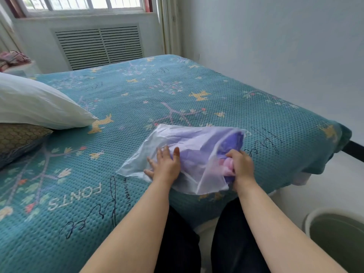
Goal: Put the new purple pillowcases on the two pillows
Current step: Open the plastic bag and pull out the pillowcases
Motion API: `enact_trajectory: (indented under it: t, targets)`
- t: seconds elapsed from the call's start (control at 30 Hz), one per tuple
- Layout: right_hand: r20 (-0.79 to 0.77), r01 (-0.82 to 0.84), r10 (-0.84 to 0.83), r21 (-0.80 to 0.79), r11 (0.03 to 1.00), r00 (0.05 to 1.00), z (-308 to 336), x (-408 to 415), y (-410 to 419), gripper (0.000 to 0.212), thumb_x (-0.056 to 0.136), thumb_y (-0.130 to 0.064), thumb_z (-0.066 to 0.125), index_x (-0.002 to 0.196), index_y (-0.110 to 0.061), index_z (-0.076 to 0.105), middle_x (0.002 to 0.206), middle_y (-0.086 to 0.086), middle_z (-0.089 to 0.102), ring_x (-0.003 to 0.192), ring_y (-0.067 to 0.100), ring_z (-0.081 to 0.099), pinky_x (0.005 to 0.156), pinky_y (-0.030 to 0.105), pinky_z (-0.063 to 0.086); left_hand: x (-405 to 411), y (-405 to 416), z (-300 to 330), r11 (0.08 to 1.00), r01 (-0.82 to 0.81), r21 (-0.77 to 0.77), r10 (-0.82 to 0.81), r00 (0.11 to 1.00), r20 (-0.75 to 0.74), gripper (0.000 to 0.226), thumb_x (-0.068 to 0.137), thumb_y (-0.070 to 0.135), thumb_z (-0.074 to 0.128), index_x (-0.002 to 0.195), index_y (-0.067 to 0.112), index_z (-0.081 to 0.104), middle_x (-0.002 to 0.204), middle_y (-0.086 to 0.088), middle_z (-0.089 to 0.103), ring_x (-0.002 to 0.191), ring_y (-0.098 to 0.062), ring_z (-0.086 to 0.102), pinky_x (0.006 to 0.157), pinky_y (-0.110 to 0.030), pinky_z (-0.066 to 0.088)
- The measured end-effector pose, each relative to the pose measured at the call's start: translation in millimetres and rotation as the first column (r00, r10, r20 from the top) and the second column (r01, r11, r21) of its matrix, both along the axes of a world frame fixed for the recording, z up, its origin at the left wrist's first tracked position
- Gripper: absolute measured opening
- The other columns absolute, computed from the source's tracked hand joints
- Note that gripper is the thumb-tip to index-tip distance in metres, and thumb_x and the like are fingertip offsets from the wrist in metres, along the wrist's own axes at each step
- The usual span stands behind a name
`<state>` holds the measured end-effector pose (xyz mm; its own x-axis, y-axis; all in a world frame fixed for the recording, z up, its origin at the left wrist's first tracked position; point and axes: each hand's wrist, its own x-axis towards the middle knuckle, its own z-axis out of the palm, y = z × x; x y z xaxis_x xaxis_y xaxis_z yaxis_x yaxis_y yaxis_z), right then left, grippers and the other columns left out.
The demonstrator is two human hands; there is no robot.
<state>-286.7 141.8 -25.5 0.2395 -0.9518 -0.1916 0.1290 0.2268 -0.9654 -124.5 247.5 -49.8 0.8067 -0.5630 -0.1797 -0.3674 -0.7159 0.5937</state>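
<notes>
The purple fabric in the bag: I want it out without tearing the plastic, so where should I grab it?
Grip the bunched purple fabric at the bag mouth, coming from the near right, where the opening faces.

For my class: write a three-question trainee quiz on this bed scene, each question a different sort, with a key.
1. True or false: the purple pillowcases are fully out of the plastic bag.
2. Which hand reaches into the bag's mouth? A left hand B right hand
3. Fill in: the white pillow lies on top of a ___ pillow.

Key: 1 false; 2 B; 3 brown. The left hand presses flat on the bag.
</notes>
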Motion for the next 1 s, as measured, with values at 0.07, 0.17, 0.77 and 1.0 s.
enact_trajectory:
  t: [0.07, 0.17, 0.77, 1.0]
  targets:
    - [0.117, 0.141, -0.146, 0.050, 0.989, 0.982, 6, -17, -8, 0.017, 0.070, -0.003, 0.057, 0.058, -0.011, 0.049, 0.042, -0.008, 0.047, 0.040, 0.009, 0.044, 0.042, 0.019, 0.035, 2, 0, -3, 0.997, 0.005, 0.075, -0.002, 0.999, -0.043, 0.068, 0.090, 0.068, 0.011, 0.150, 0.035, 0.007, 0.160, 0.003, -0.001, 0.144, -0.039, -0.010, 0.109, -0.063, -0.007]
    - [0.270, 0.137, -0.192, 0.209, 0.968, 0.943, 8, -42, -18, 0.014, 0.063, -0.009, 0.057, 0.060, -0.012, 0.044, 0.059, 0.003, 0.047, 0.053, 0.020, 0.052, 0.058, 0.031, 0.046, -1, -3, -5, 0.982, 0.049, 0.182, -0.046, 0.999, -0.020, 0.071, 0.087, 0.072, 0.008, 0.149, 0.037, 0.006, 0.160, 0.001, -0.003, 0.142, -0.042, -0.012, 0.107, -0.065, -0.009]
    - [0.157, -0.060, 0.136, -0.413, 0.909, 0.978, 178, -46, -14, 0.006, 0.066, -0.015, 0.061, 0.065, -0.010, 0.058, 0.053, 0.001, 0.051, 0.051, 0.017, 0.046, 0.052, 0.024, 0.037, -17, 1, 9, 0.954, -0.059, -0.294, 0.065, 0.998, 0.011, 0.050, 0.095, 0.047, 0.040, 0.137, 0.020, 0.040, 0.146, -0.006, 0.038, 0.134, -0.026, 0.035, 0.106, -0.046, 0.032]
    - [-0.849, -0.858, 0.344, -0.215, 0.467, 0.400, 104, 85, 24, 0.053, 0.093, -0.059, 0.037, 0.083, -0.012, 0.059, 0.093, 0.010, 0.062, 0.087, 0.023, 0.057, 0.074, 0.034, 0.046, 23, 46, 23, 0.628, -0.356, -0.692, 0.338, 0.926, -0.170, 0.051, 0.101, 0.043, 0.027, 0.130, 0.005, 0.045, 0.134, -0.016, 0.050, 0.126, -0.030, 0.045, 0.104, -0.036, 0.032]
